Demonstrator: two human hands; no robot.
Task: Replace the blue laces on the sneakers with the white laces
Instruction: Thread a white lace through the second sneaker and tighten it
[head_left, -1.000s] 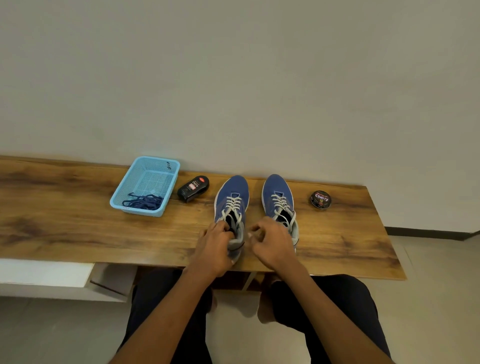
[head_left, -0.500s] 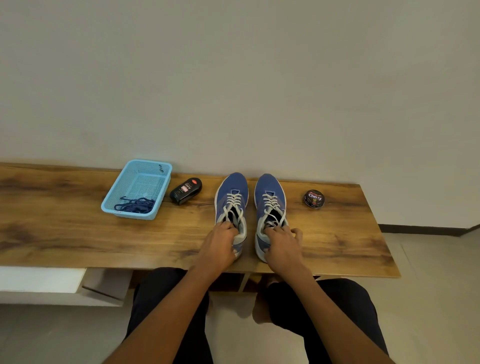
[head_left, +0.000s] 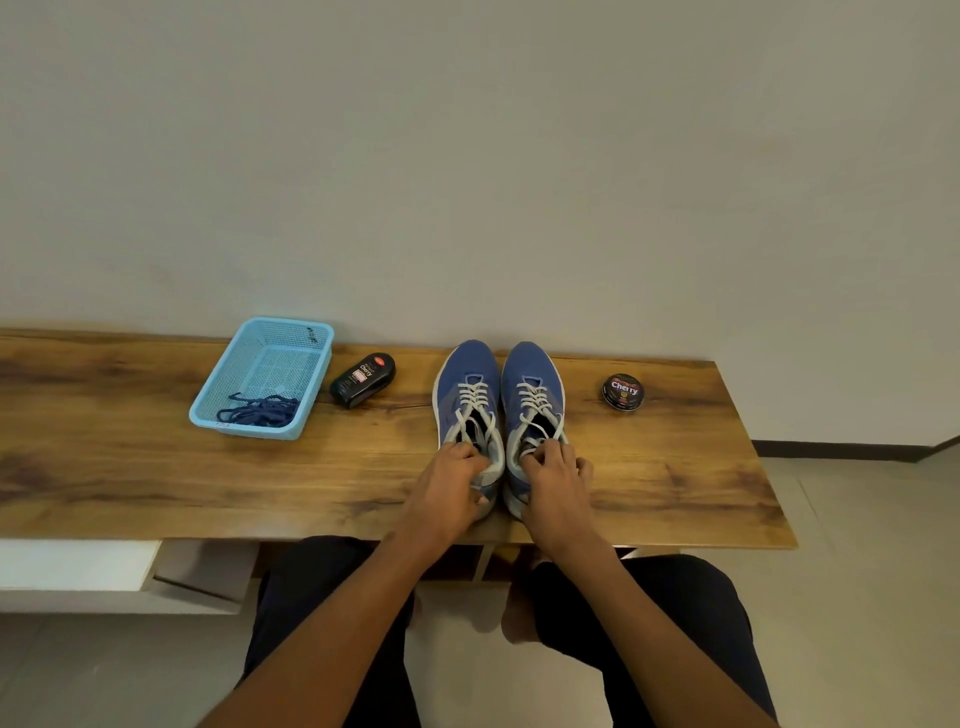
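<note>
Two blue sneakers stand side by side on the wooden table (head_left: 130, 467), toes toward the wall, both threaded with white laces. My left hand (head_left: 449, 488) grips the heel of the left sneaker (head_left: 467, 384), fingers curled over its collar. My right hand (head_left: 556, 480) grips the heel of the right sneaker (head_left: 532, 379) the same way. The blue laces (head_left: 260, 411) lie bunched in the near end of a light blue basket (head_left: 311, 332) at the left.
A black shoe-polish bottle (head_left: 362, 379) lies between the basket and the sneakers. A round polish tin (head_left: 622, 392) sits right of the sneakers. The wall runs along the table's far edge. My knees are below the near edge.
My right hand went from the left sneaker to the right sneaker's heel. The right sneaker slid left, so the pair now stands close together and parallel.
</note>
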